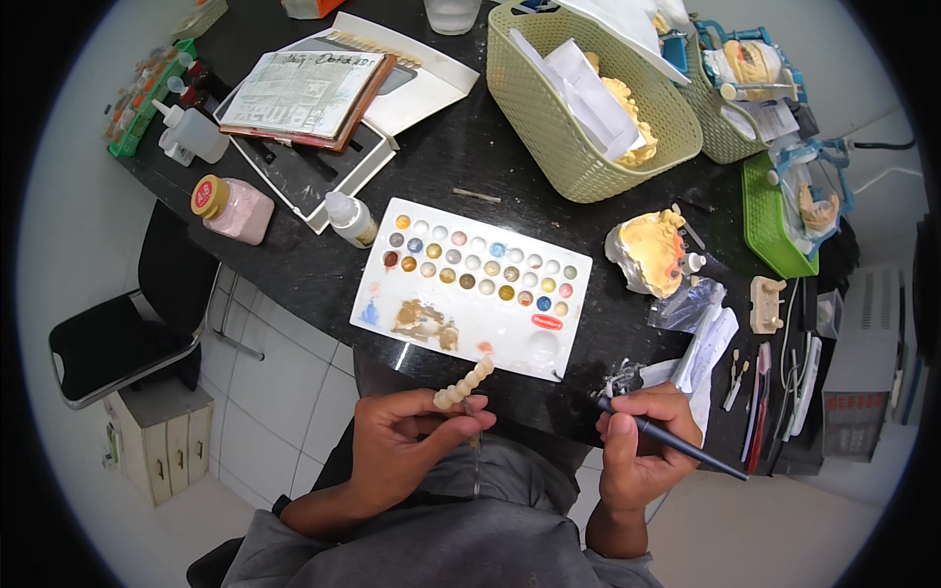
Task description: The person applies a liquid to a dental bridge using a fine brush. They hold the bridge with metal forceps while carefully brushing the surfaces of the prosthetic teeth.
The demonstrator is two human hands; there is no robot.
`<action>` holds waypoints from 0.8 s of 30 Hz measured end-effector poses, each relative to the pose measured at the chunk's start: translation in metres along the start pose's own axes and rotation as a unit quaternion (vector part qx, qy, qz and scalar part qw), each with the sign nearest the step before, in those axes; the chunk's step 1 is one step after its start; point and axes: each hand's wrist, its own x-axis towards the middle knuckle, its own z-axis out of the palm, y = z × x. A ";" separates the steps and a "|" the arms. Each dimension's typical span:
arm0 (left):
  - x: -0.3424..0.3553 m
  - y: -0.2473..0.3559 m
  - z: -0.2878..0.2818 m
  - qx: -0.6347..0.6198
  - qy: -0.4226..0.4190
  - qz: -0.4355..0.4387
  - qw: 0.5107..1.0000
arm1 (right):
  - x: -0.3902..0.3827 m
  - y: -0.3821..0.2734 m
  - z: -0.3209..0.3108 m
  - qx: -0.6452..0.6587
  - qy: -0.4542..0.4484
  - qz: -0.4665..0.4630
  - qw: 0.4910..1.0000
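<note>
My left hand (407, 441) is closed, thumb against fingers, on a thin metal holder (477, 475) whose shaft hangs below the grip. A cream-coloured dental bridge (466, 382), a curved row of several teeth, stands up from its top, just off the near edge of the white paint palette (392, 343). My right hand (647, 441) pinches a dark-handled brush (686, 449). The handle slants down to the right, and the brush end points up-left near crumpled clear plastic and white tissue (701, 363). Several coloured pastes fill the palette's small wells, with brown, blue and pink smears below them.
On the black table (436, 162), a yellow dental cast (647, 253) stands right of the palette. Baskets (578, 167) of casts and papers are behind. A small white bottle (351, 218), pink powder jar (232, 209) and notebook (304, 93) lie left. Slim tools (759, 407) rest far right.
</note>
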 end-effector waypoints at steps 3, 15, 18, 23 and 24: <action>0.000 -0.001 0.000 0.002 -0.005 0.009 1.000 | -0.001 0.001 -0.004 0.033 -0.043 -0.042 0.998; -0.002 -0.003 -0.001 -0.012 -0.005 0.012 1.000 | 0.006 -0.008 0.030 0.077 -0.087 -0.168 0.979; -0.001 -0.002 -0.001 -0.004 -0.013 0.009 1.000 | 0.006 -0.008 0.029 0.067 -0.091 -0.170 0.979; -0.002 -0.003 -0.001 0.002 -0.010 0.004 1.000 | 0.007 -0.008 0.030 0.056 -0.104 -0.172 0.978; -0.002 -0.002 -0.001 0.002 -0.011 0.004 1.000 | 0.007 -0.008 0.029 0.053 -0.107 -0.171 0.978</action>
